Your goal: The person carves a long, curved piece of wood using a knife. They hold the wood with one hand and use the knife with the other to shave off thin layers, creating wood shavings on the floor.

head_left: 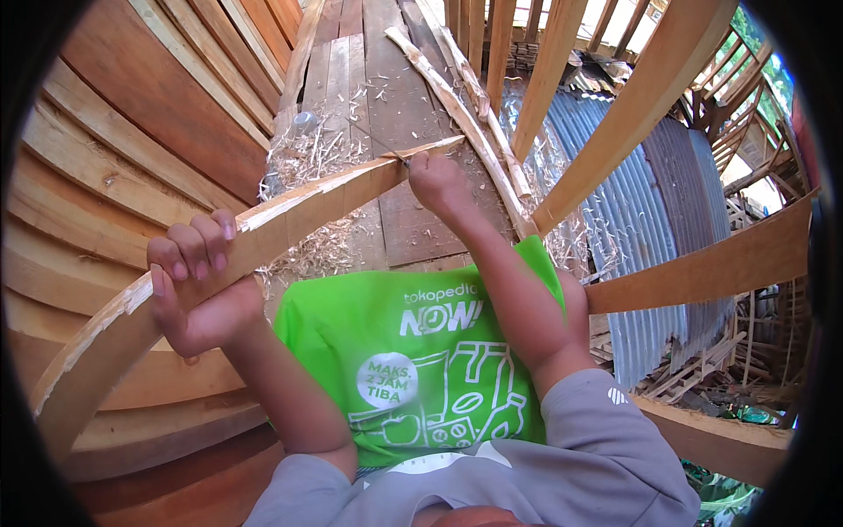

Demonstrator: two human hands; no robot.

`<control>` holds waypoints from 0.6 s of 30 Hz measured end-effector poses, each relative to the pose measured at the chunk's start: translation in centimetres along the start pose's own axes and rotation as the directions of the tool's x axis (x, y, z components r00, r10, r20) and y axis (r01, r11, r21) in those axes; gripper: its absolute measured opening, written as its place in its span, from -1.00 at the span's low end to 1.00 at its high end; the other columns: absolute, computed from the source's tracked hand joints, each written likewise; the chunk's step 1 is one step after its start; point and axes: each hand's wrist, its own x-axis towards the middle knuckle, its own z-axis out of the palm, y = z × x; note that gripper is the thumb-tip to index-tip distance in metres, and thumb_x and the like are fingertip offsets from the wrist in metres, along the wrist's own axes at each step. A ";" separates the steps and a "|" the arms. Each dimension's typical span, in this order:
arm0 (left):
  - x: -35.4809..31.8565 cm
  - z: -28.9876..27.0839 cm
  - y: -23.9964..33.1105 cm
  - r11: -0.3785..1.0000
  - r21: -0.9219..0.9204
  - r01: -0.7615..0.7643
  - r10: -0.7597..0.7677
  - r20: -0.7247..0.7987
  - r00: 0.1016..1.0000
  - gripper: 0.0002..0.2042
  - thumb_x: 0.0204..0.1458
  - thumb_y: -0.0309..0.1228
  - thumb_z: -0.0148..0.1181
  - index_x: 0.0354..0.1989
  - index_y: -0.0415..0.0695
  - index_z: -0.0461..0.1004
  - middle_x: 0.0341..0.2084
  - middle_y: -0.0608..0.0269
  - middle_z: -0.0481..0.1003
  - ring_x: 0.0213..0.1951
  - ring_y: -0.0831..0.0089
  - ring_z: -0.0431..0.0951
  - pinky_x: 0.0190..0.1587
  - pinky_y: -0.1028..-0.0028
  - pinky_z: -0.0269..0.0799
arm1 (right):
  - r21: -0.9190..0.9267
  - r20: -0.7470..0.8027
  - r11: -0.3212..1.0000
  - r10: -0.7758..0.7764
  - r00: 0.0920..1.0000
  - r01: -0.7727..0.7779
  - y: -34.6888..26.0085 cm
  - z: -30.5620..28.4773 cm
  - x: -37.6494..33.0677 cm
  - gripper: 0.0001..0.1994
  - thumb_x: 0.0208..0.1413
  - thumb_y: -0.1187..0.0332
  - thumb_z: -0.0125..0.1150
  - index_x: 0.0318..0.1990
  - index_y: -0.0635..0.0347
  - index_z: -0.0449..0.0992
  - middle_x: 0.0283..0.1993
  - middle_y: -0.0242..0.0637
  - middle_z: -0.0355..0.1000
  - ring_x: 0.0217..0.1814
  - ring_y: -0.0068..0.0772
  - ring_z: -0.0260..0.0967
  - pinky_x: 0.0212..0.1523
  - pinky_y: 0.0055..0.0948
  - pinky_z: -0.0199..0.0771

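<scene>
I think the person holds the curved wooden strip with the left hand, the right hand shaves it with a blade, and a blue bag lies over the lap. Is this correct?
Not quite: the bag over the lap is bright green, not blue, as the head view shows. The rest stands: the left hand grips the curved wooden strip, and the right hand works a thin blade along it.

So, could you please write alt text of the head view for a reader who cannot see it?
The left hand grips a long curved pale wooden slat, while the right hand presses a thin blade to its far end. Wood shavings litter the plank floor, and a bright green printed bag lies across the person's lap.
</scene>
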 end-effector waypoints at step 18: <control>0.1 -1.1 -0.6 1.000 0.024 -0.016 0.017 -0.010 1.000 -0.78 0.03 -0.24 0.02 -0.49 0.02 0.12 -0.59 0.40 0.08 -0.46 0.49 0.10 -0.12 0.30 0.11 | -0.072 0.086 0.997 -0.022 0.996 0.028 -2.3 -1.4 -1.8 -0.42 0.26 0.06 -0.32 -0.27 0.42 0.57 -0.17 0.28 0.49 -0.03 0.30 0.44 0.07 0.08 0.36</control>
